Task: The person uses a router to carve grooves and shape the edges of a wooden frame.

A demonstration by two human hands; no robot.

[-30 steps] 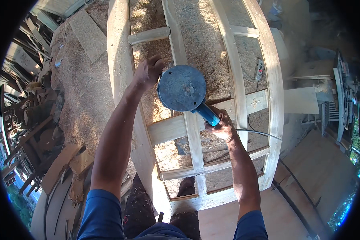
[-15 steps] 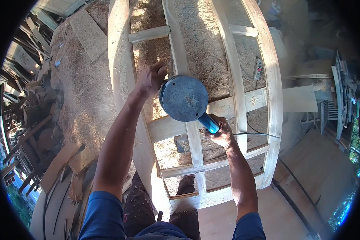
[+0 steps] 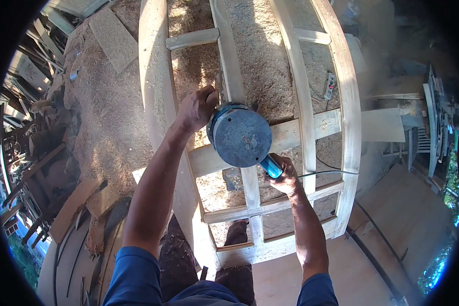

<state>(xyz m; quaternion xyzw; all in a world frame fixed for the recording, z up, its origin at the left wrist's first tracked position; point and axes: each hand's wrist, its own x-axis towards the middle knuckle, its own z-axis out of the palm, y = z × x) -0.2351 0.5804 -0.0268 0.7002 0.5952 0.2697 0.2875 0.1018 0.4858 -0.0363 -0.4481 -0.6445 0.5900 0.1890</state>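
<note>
A corded power tool (image 3: 243, 137) with a round grey top and a blue handle (image 3: 273, 168) sits between the person's two hands, out in front of the body and above the near half of a slatted wooden frame (image 3: 154, 66). The tool's long axis runs slantwise, from the disc at the upper left down to the handle at the lower right, so it crosses the frame's uprights at an angle, while those run more or less straight away from the person.

The right hand (image 3: 285, 176) is wrapped round the end of the handle, nearer the person's body. The left hand (image 3: 199, 108) reaches farther out and is curled at the far left edge of the disc; from here I can't tell just what its fingers close on. Both hands are about equally near the disc, one on either side of it.

The disc covers part of an inner slat (image 3: 233, 76) where it meets the wide cross rail (image 3: 286, 136). Whether the tool's underside touches the wood is hidden. A power cord (image 3: 331, 172) trails from beside the right hand across the frame's right side, and a power strip (image 3: 329, 85) shows through a gap beyond it.
</note>
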